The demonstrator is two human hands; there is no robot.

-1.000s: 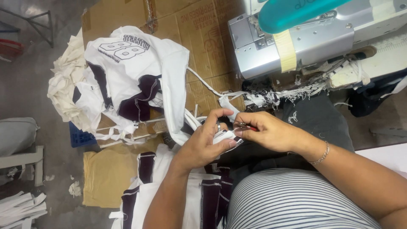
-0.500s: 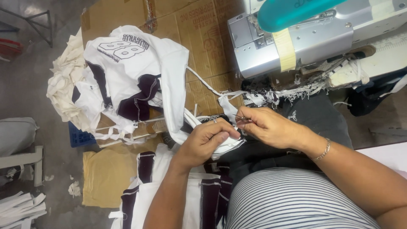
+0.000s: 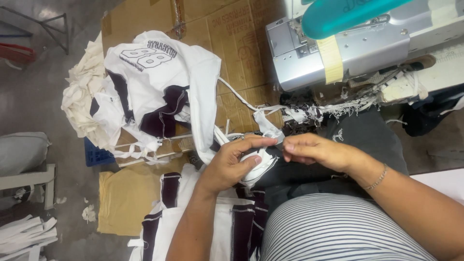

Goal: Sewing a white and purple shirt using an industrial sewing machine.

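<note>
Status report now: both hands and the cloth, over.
Left hand grips white cloth piece. Right hand pinches its edge. Sewing machine just beyond, loose threads near; nothing blocks.

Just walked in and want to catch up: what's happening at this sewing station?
A person seated at a sewing machine works a white fabric piece with dark trim in their lap. The left hand cups it while the right hand pinches its edge. A pile of white and dark garments lies on cardboard ahead.
</note>
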